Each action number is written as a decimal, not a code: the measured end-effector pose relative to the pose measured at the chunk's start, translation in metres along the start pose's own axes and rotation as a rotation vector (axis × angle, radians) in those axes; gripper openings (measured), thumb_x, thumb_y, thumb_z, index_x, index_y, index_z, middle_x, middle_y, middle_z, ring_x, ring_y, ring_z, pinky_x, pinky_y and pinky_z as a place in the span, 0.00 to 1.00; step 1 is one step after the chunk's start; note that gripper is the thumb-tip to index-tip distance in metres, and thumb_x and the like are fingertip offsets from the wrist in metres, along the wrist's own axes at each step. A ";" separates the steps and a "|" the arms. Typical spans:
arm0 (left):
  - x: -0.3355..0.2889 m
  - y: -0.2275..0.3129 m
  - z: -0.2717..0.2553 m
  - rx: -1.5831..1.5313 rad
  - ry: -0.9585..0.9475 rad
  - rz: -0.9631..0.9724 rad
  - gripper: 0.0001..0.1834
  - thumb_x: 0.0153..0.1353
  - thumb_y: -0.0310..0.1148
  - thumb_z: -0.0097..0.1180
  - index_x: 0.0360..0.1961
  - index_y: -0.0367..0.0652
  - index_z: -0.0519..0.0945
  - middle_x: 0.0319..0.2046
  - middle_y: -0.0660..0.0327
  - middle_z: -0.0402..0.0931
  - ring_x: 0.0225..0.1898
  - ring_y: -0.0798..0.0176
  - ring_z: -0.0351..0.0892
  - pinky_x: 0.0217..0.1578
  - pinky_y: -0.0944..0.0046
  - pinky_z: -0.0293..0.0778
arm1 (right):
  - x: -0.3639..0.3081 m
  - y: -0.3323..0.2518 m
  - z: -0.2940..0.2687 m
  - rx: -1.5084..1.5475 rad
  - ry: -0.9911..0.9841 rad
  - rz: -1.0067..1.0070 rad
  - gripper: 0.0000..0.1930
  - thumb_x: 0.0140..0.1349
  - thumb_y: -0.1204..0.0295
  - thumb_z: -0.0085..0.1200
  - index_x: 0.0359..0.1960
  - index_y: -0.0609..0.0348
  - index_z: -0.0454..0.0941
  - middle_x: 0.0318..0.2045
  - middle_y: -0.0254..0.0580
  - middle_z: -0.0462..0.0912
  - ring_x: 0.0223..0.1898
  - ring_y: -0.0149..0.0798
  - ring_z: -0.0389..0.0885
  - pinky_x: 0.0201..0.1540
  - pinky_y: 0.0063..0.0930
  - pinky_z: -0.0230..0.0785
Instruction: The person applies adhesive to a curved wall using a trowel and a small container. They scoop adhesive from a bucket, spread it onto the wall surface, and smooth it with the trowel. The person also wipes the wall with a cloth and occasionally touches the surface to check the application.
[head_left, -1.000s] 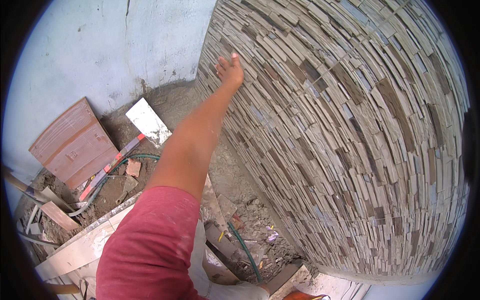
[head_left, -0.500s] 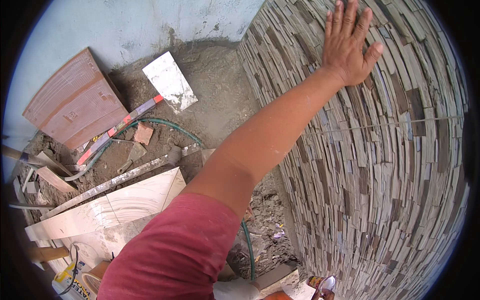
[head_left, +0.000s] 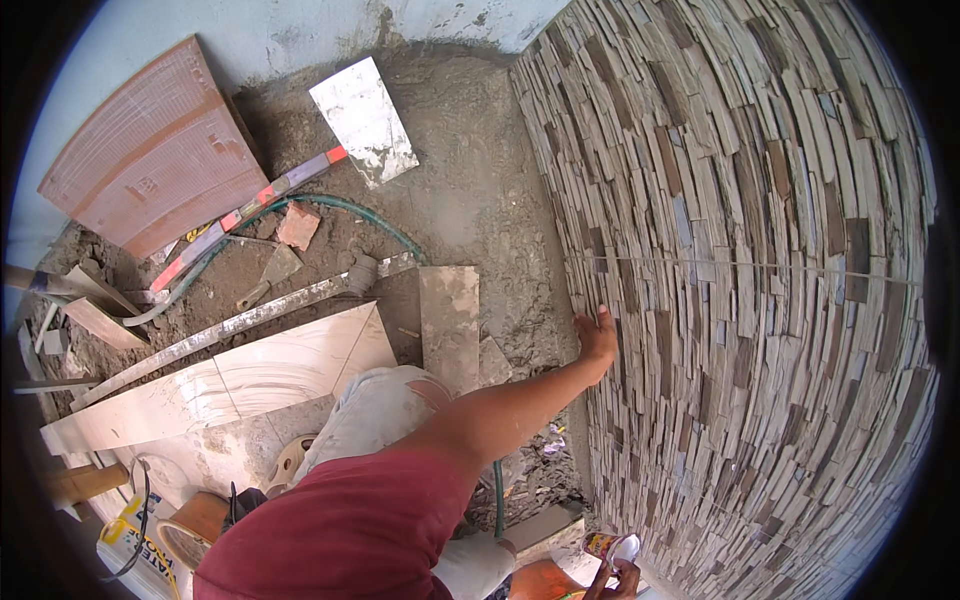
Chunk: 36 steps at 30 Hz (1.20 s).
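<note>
The left hand (head_left: pixel 597 352), grip spread, seems to feel the stony wall (head_left: pixel 750 350), needing soft touches; the right hand (head_left: pixel 614 584) pinches a cup (head_left: pixel 601 545) beside it

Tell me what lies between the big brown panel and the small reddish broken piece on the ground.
In the head view, two things: a striped bar beside the brown panel, then a green hose nearer the broken piece.
</note>
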<state>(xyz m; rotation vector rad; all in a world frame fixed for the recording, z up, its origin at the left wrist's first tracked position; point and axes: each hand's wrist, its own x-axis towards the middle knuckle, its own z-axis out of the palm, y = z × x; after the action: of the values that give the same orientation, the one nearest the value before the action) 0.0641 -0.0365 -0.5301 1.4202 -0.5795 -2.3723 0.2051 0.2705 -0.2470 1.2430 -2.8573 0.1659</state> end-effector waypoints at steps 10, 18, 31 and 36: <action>0.013 0.194 -0.087 -0.185 -0.091 0.265 0.40 0.70 0.64 0.16 0.74 0.53 0.30 0.75 0.55 0.19 0.75 0.46 0.26 0.71 0.39 0.44 | -0.056 0.042 0.016 -0.049 -0.782 0.144 0.13 0.53 0.66 0.64 0.32 0.64 0.81 0.27 0.54 0.81 0.30 0.51 0.83 0.32 0.39 0.75; -0.153 0.305 0.013 0.247 -0.001 0.454 0.42 0.70 0.62 0.18 0.74 0.48 0.28 0.74 0.45 0.21 0.75 0.39 0.26 0.70 0.36 0.41 | 0.157 -0.094 -0.123 -0.331 0.013 -0.299 0.12 0.50 0.70 0.62 0.32 0.61 0.76 0.29 0.51 0.75 0.34 0.55 0.77 0.37 0.47 0.69; -0.275 -0.024 0.125 0.710 -0.315 0.498 0.55 0.64 0.73 0.22 0.71 0.38 0.22 0.72 0.45 0.12 0.73 0.33 0.20 0.69 0.35 0.41 | -0.152 0.113 -0.095 -0.184 -0.087 0.539 0.17 0.47 0.64 0.63 0.33 0.66 0.80 0.28 0.58 0.82 0.33 0.59 0.82 0.38 0.47 0.74; -0.244 -0.024 0.116 0.403 -0.230 0.163 0.58 0.61 0.75 0.25 0.72 0.34 0.28 0.74 0.42 0.25 0.73 0.36 0.38 0.65 0.37 0.56 | -0.331 0.152 -0.067 -0.158 0.152 0.759 0.11 0.45 0.71 0.57 0.23 0.70 0.78 0.21 0.64 0.79 0.27 0.61 0.82 0.33 0.46 0.75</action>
<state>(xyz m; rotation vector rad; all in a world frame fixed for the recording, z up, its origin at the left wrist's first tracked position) 0.0713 0.1180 -0.3078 1.1907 -1.2430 -2.3904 0.3187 0.6216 -0.2144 0.0727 -2.9631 0.0354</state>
